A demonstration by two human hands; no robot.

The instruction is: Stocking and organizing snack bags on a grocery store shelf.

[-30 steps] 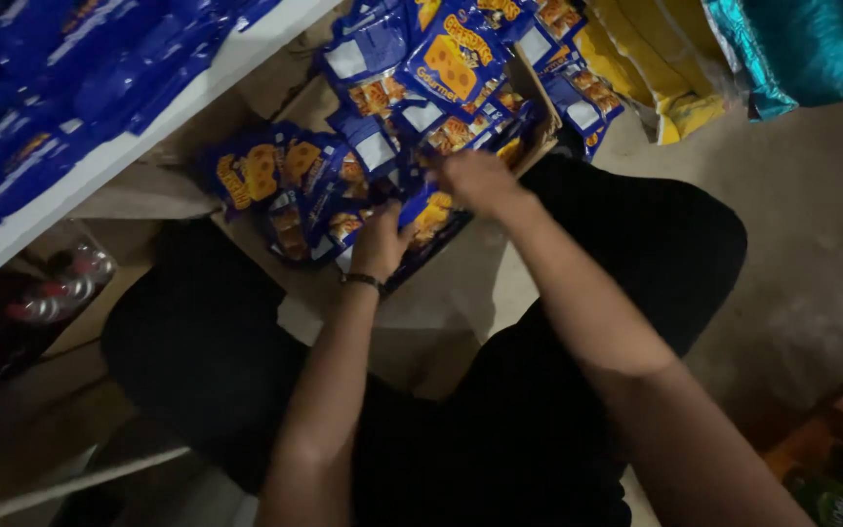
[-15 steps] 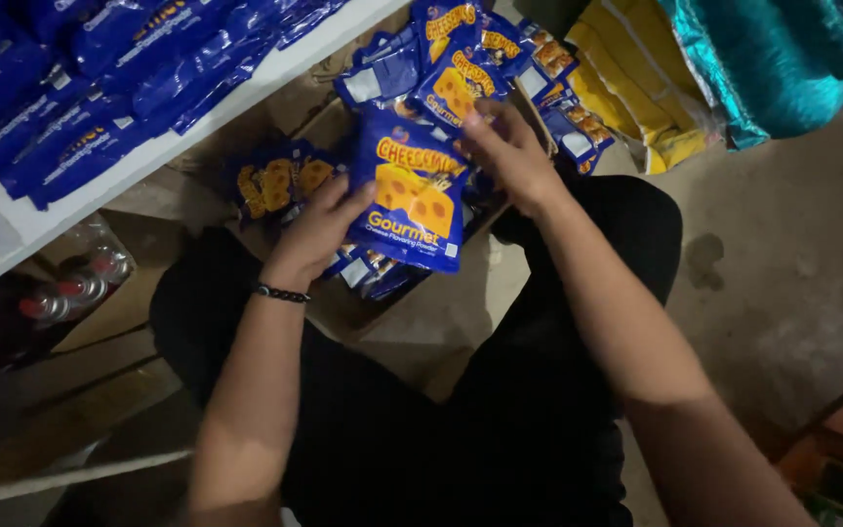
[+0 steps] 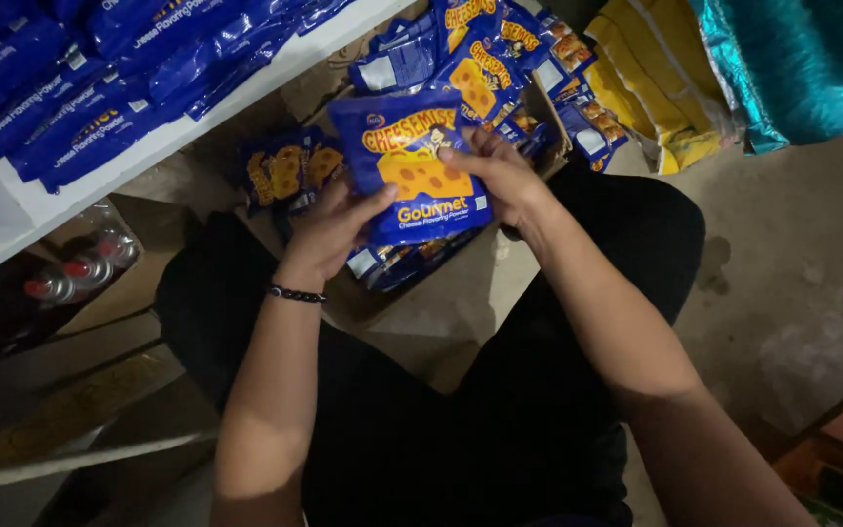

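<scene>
I hold a blue packet [image 3: 412,166] with an orange cheese picture in both hands, its front facing me. My left hand [image 3: 329,229] grips its lower left edge, a dark bracelet on the wrist. My right hand [image 3: 500,176] grips its right side with fingers across the front. Under the packet more blue packets [image 3: 402,259] are pressed between my hands. Behind them a cardboard box [image 3: 358,303] is filled with several packets of the same kind [image 3: 485,63].
A white shelf [image 3: 148,146] at upper left carries rows of blue packets [image 3: 70,88]. Bottles with red caps [image 3: 75,273] lie below it. Yellow bags [image 3: 646,93] and a teal foil bag [image 3: 792,59] sit at upper right. My black-clad legs [image 3: 500,410] spread over concrete floor [image 3: 812,244].
Both hands reached into the box, lifted out a stack of blue packets, and brought it nearer to me. The front packet has tilted slightly and now sits squarely between my hands.
</scene>
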